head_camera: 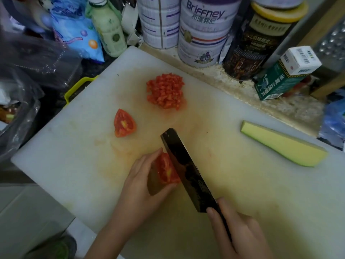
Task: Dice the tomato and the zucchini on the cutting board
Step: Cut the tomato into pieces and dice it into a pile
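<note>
White cutting board (pixel 74 146) on a crowded counter. Left hand (pixel 141 186) near the front edge, fingers curled round a tomato piece (pixel 166 171), cut face up, thumb on its near side. Right hand (pixel 240 232) grips the handle of a dark knife (pixel 184 169); the blade runs diagonally away from the person and touches the right side of the held piece. I cannot tell how deep the edge sits.

Second tomato wedge (pixel 124 123) lies alone, left of centre and apart from the hands. Pile of diced tomato (pixel 166 91) sits farther back, mid-board. Long zucchini (pixel 283 144) slab, pale cut face up, lies at the right side of the board, well apart from the knife. Board is stained orange-yellow in the middle.

Back edge is hemmed in: two white tins (pixel 203 32), a dark jar (pixel 257 43) with a yellow lid, a green box (pixel 280 81) with a small white box (pixel 300 60) on it, and a pale green bottle (pixel 108 28). A blue bag (pixel 74 28) and clear plastic bags (pixel 28 71) crowd the left, and a yellow handle (pixel 78 86) pokes out just beside the board's left edge.
</note>
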A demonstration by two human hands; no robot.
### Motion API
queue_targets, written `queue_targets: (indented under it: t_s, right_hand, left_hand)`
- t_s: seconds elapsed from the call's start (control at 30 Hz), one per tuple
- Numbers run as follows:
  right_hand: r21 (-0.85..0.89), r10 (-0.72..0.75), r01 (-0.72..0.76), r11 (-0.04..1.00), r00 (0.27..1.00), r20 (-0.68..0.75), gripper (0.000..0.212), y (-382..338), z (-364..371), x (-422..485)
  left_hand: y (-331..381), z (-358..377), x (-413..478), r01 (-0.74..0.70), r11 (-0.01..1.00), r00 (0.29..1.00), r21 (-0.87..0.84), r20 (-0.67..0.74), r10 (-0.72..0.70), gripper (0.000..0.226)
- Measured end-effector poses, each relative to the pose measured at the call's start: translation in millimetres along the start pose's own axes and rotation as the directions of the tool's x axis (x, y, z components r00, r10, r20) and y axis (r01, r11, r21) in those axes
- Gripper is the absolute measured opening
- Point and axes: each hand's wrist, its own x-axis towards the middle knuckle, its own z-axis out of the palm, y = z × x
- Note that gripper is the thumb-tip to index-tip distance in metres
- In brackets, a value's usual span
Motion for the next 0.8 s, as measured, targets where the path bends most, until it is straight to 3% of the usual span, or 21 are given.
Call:
queue_targets:
  t_s: [0.13, 0.27, 0.4, 0.5, 0.8]
  right_hand:
    - [-0.054, 0.028, -0.030, 0.998, 0.999, -0.026, 0.048, -5.1, 2.5, -0.1]
    - [-0.114, 0.059, -0.064, 0.991, 0.997, -0.047, 0.043, -9.4, 1.2, -2.1]
    - [-0.100, 0.118, -0.119, 0.988, 0.993, -0.015, 0.045, -14.3, -5.1, -5.5]
    - [-0.178, 0.076, -0.083, 0.981, 0.996, -0.044, 0.038, -18.3, -7.0, -4.9]
    - [-0.271, 0.156, -0.155, 0.950, 0.988, -0.018, 0.038, -34.4, 7.3, -7.2]
  left_hand:
    - [-3.8, 1.4, 1.3, -0.042, 0.998, 0.999, 0.049, -0.028, 0.043, 0.074]
    - [-7.2, -1.2, 4.1, -0.100, 0.989, 0.994, 0.105, -0.035, 0.104, 0.070]
    - [-9.8, -1.2, 6.3, -0.116, 0.991, 0.992, 0.070, -0.035, 0.118, 0.070]
    - [-10.4, -0.5, 9.0, -0.123, 0.991, 0.992, 0.055, -0.032, 0.125, 0.071]
    - [-10.5, 0.0, 12.3, -0.120, 0.993, 0.992, 0.009, -0.030, 0.120, 0.070]
